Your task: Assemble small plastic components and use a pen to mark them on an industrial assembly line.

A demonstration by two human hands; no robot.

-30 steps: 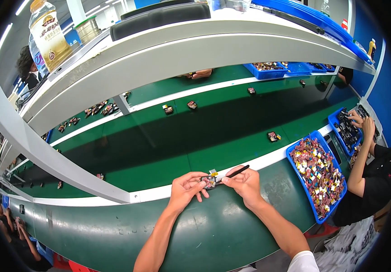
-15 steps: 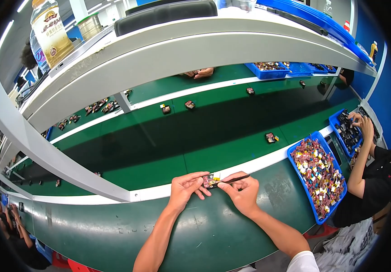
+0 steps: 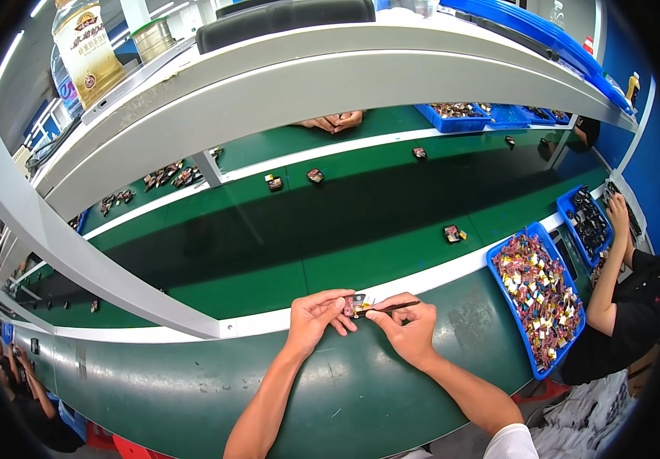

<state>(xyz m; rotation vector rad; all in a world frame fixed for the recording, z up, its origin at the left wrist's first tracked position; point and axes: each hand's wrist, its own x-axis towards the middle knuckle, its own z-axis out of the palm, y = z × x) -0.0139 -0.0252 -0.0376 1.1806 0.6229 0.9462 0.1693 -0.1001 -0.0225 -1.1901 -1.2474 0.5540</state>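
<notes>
My left hand (image 3: 317, 315) pinches a small electronic assembly (image 3: 354, 304), a black housing with reddish wiring and a pale tab, just in front of the belt's white rail. In my right hand (image 3: 409, 327) is a slim black tool (image 3: 396, 307) that looks like tweezers, its tip against the assembly. The tip's exact contact is too small to make out. Both forearms reach over the green worktable (image 3: 268, 382).
Beyond the rail, similar assemblies (image 3: 454, 233) lie apart on the green conveyor belt (image 3: 376, 264). At right stand blue trays of wired parts (image 3: 535, 370) and black parts (image 3: 562, 205), with a co-worker's hand (image 3: 617, 214) beside them. A grey shelf beam (image 3: 268, 92) crosses above.
The assemblies on the belt have shifted slightly left. My right hand and the tool have moved a little, while the left still grips its assembly. The co-worker's hand at right has changed pose.
</notes>
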